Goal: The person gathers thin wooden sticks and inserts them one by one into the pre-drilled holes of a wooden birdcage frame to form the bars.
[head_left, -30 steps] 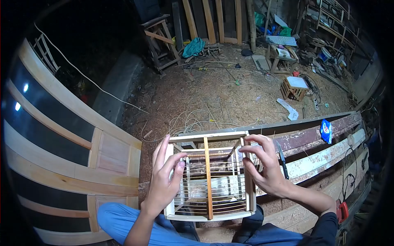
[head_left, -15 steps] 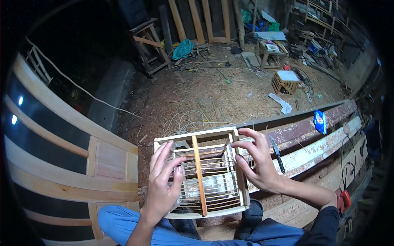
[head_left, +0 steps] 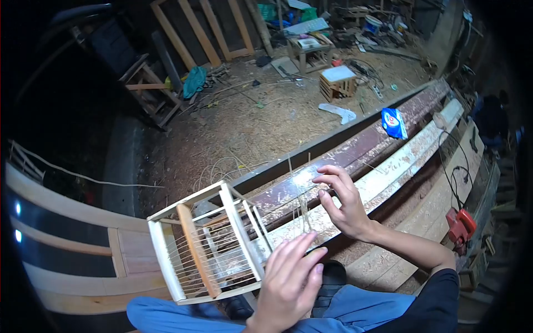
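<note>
A small wooden cage-like frame [head_left: 191, 236] with thin bars and an orange-brown crosspiece leans at the front left, in front of my knees. My left hand [head_left: 291, 277] is just right of it, fingers stretched out and nothing seen in them. Farther up and right, my right hand [head_left: 345, 205] hovers over the planks with fingers curved and apart, also holding nothing visible. Several thin sticks [head_left: 303, 213] lie on the pale plank [head_left: 383, 186] between both hands. Something dark shows beside my left fingertips, too covered to name.
A blue packet [head_left: 394, 123] lies on the reddish-brown plank [head_left: 347, 152]. At the right is a red power tool [head_left: 461, 225] with a black cable. Wooden panelling [head_left: 78, 244] stands at left. A slatted crate [head_left: 337, 83] and a low table [head_left: 307, 53] stand on the shavings-strewn ground.
The view has swung to the right. Both hands have left the cage-like frame, which now sits farther left and tilted in view. The knife seen on the planks before is no longer plainly visible.
</note>
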